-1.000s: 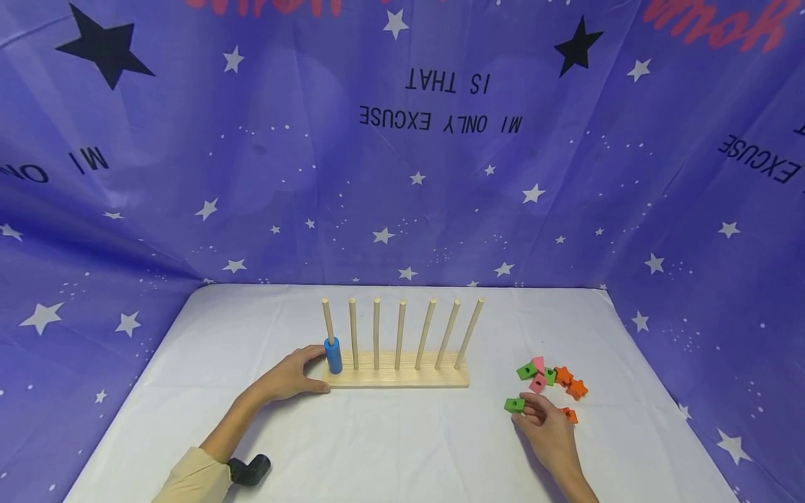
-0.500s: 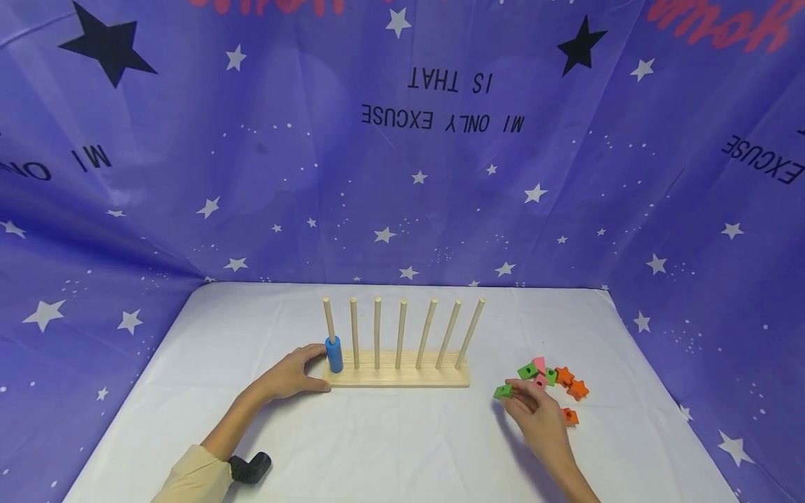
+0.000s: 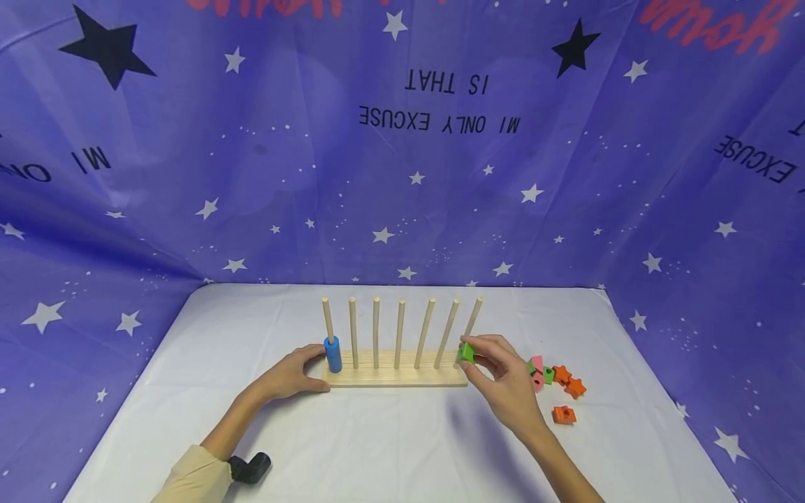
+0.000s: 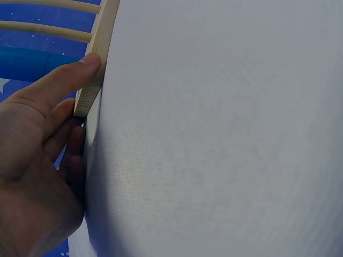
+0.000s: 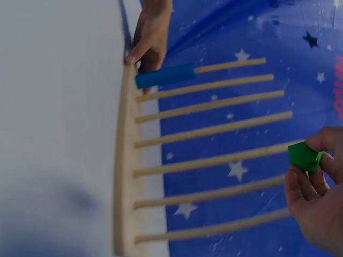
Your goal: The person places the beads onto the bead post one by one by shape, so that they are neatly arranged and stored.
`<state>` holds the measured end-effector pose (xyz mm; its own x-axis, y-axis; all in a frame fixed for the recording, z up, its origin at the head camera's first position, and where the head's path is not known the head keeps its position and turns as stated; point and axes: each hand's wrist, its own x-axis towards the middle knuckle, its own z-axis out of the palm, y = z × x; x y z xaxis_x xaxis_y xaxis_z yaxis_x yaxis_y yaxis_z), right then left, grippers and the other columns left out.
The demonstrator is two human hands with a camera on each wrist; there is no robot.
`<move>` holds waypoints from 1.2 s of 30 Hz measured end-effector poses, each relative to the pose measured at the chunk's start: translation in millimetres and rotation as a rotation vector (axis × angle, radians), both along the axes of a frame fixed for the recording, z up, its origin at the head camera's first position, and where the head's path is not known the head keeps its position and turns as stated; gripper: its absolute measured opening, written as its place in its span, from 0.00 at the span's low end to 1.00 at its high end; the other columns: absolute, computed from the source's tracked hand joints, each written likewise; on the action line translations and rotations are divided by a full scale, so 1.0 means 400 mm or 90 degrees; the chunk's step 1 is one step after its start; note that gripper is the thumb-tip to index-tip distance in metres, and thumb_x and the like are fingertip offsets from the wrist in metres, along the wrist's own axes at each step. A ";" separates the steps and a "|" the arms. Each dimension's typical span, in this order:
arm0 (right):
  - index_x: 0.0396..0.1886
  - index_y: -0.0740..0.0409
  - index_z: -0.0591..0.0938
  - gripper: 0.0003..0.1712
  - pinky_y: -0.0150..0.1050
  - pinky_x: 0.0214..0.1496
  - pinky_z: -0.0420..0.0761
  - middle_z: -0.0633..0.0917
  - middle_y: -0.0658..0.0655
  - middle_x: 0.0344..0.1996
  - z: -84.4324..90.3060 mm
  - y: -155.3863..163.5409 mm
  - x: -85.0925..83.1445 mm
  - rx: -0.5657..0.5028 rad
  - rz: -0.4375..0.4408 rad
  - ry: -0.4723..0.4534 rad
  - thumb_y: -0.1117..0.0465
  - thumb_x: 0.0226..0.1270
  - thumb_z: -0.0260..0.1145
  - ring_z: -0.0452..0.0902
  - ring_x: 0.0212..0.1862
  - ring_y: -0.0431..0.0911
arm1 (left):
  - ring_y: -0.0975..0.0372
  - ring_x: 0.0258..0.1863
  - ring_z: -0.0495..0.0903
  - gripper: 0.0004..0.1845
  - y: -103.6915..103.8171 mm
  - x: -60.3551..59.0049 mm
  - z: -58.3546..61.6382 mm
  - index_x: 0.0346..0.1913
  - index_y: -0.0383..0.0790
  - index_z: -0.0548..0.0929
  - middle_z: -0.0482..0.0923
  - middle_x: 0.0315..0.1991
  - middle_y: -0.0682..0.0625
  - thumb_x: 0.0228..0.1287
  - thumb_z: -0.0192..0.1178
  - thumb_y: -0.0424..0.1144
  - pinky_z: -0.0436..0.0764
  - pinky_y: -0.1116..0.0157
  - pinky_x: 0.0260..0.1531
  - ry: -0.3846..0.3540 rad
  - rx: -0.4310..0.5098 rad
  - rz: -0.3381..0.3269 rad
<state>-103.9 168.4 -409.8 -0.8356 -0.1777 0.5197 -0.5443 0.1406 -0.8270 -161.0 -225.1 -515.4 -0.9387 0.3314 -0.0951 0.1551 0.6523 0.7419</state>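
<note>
A wooden base (image 3: pixel 396 378) with several upright pegs stands mid-table. A blue cylinder (image 3: pixel 332 354) sits low on the leftmost peg (image 3: pixel 327 319). My left hand (image 3: pixel 291 375) grips the base's left end (image 4: pixel 91 91), thumb on its front edge. My right hand (image 3: pixel 503 381) pinches a green block (image 3: pixel 466 352) in the air beside the rightmost peg (image 3: pixel 473 323). In the right wrist view the green block (image 5: pixel 304 157) sits between thumb and fingertips, out past the peg tips.
A small pile of pink, green and orange star-shaped blocks (image 3: pixel 553 377) lies right of the base, with one orange block (image 3: pixel 564 415) nearer me. A black object (image 3: pixel 249 469) lies by my left sleeve. Purple star-printed cloth (image 3: pixel 402 154) walls the white table (image 3: pixel 390 440).
My right hand picked the green block off the table near the pile and carried it up and left to the rightmost peg. The left hand stayed on the base.
</note>
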 end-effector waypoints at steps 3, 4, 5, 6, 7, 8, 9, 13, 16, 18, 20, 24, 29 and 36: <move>0.55 0.70 0.81 0.23 0.33 0.56 0.80 0.80 0.64 0.48 0.034 -0.044 -0.015 -0.002 0.036 0.026 0.83 0.59 0.66 0.79 0.50 0.44 | 0.35 0.70 0.59 0.46 -0.001 0.001 0.001 0.69 0.28 0.69 0.65 0.69 0.30 0.51 0.77 0.47 0.55 0.37 0.68 -0.001 0.000 0.001; 0.56 0.71 0.81 0.23 0.33 0.55 0.80 0.80 0.63 0.49 0.043 -0.058 -0.021 -0.001 0.044 0.035 0.83 0.59 0.66 0.79 0.49 0.44 | 0.35 0.70 0.59 0.46 -0.001 0.001 0.001 0.69 0.28 0.69 0.65 0.69 0.30 0.51 0.77 0.47 0.55 0.37 0.69 -0.001 0.001 0.001; 0.56 0.71 0.81 0.23 0.33 0.55 0.80 0.81 0.63 0.49 0.053 -0.073 -0.025 0.000 0.051 0.042 0.82 0.60 0.66 0.79 0.49 0.44 | 0.35 0.70 0.59 0.46 -0.001 0.001 0.002 0.69 0.27 0.69 0.65 0.69 0.30 0.51 0.77 0.47 0.56 0.37 0.68 -0.001 0.002 0.000; 0.57 0.71 0.81 0.24 0.33 0.55 0.80 0.81 0.63 0.50 0.063 -0.087 -0.030 -0.003 0.055 0.046 0.82 0.60 0.66 0.79 0.50 0.44 | 0.35 0.70 0.59 0.46 -0.001 0.001 0.002 0.69 0.27 0.69 0.65 0.69 0.30 0.51 0.77 0.47 0.56 0.37 0.68 -0.001 0.003 -0.001; 0.57 0.71 0.80 0.24 0.33 0.54 0.81 0.82 0.63 0.50 0.073 -0.102 -0.034 -0.005 0.059 0.048 0.82 0.59 0.66 0.80 0.50 0.44 | 0.35 0.70 0.59 0.46 0.000 0.000 0.003 0.69 0.27 0.69 0.65 0.69 0.30 0.51 0.77 0.47 0.56 0.37 0.69 -0.001 0.002 -0.001; 0.56 0.71 0.80 0.23 0.33 0.54 0.81 0.82 0.63 0.51 0.082 -0.117 -0.038 -0.006 0.061 0.051 0.81 0.59 0.66 0.80 0.50 0.44 | 0.35 0.70 0.59 0.46 0.000 -0.001 0.004 0.69 0.27 0.69 0.65 0.69 0.30 0.51 0.77 0.47 0.56 0.38 0.69 0.000 0.001 -0.002; 0.56 0.72 0.80 0.23 0.33 0.53 0.81 0.83 0.63 0.51 0.092 -0.131 -0.042 -0.005 0.063 0.052 0.81 0.60 0.67 0.80 0.50 0.45 | 0.35 0.70 0.59 0.46 0.000 -0.001 0.004 0.69 0.26 0.69 0.65 0.69 0.30 0.51 0.77 0.47 0.56 0.38 0.69 0.001 -0.001 -0.004; 0.53 0.70 0.81 0.19 0.36 0.54 0.81 0.84 0.61 0.49 0.129 -0.190 -0.059 -0.013 0.071 0.040 0.78 0.60 0.68 0.81 0.48 0.47 | 0.35 0.70 0.59 0.46 0.002 -0.003 0.005 0.69 0.26 0.69 0.65 0.69 0.30 0.51 0.77 0.46 0.57 0.39 0.69 0.002 -0.004 -0.004; 0.51 0.68 0.82 0.18 0.39 0.55 0.81 0.84 0.59 0.48 0.145 -0.229 -0.073 -0.004 0.074 0.035 0.77 0.60 0.68 0.81 0.48 0.48 | 0.35 0.70 0.60 0.46 0.004 -0.003 0.007 0.69 0.26 0.69 0.65 0.69 0.30 0.51 0.77 0.45 0.57 0.39 0.69 0.003 -0.005 -0.003; 0.52 0.67 0.83 0.18 0.40 0.56 0.81 0.84 0.58 0.47 0.153 -0.253 -0.081 0.010 0.072 0.041 0.75 0.60 0.69 0.81 0.49 0.48 | 0.35 0.70 0.60 0.46 0.006 -0.001 0.008 0.69 0.26 0.69 0.65 0.69 0.30 0.50 0.78 0.45 0.57 0.38 0.69 0.002 -0.005 -0.002; 0.52 0.65 0.84 0.18 0.41 0.57 0.80 0.85 0.56 0.48 0.160 -0.275 -0.089 0.038 0.064 0.053 0.73 0.61 0.69 0.80 0.50 0.46 | 0.35 0.69 0.60 0.46 0.008 0.000 0.008 0.69 0.27 0.69 0.66 0.69 0.30 0.50 0.78 0.44 0.58 0.38 0.68 0.002 -0.010 -0.001; 0.52 0.61 0.85 0.17 0.40 0.56 0.80 0.85 0.53 0.47 0.170 -0.316 -0.104 0.096 0.050 0.073 0.70 0.62 0.71 0.79 0.49 0.44 | 0.36 0.70 0.60 0.46 0.007 0.001 0.007 0.69 0.28 0.69 0.66 0.69 0.31 0.50 0.78 0.44 0.57 0.39 0.69 -0.007 -0.005 0.010; 0.51 0.60 0.86 0.17 0.41 0.54 0.81 0.85 0.53 0.47 0.169 -0.355 -0.119 0.147 0.039 0.089 0.69 0.61 0.72 0.80 0.48 0.44 | 0.37 0.70 0.61 0.45 0.005 0.001 0.004 0.69 0.28 0.70 0.66 0.69 0.32 0.51 0.78 0.44 0.58 0.39 0.69 -0.006 -0.003 0.010; 0.49 0.61 0.86 0.16 0.43 0.50 0.82 0.85 0.54 0.45 0.166 -0.378 -0.126 0.208 -0.002 0.127 0.69 0.60 0.73 0.81 0.47 0.45 | 0.37 0.70 0.61 0.45 0.000 -0.001 0.002 0.69 0.29 0.70 0.66 0.69 0.32 0.52 0.77 0.45 0.58 0.40 0.69 0.000 -0.010 0.005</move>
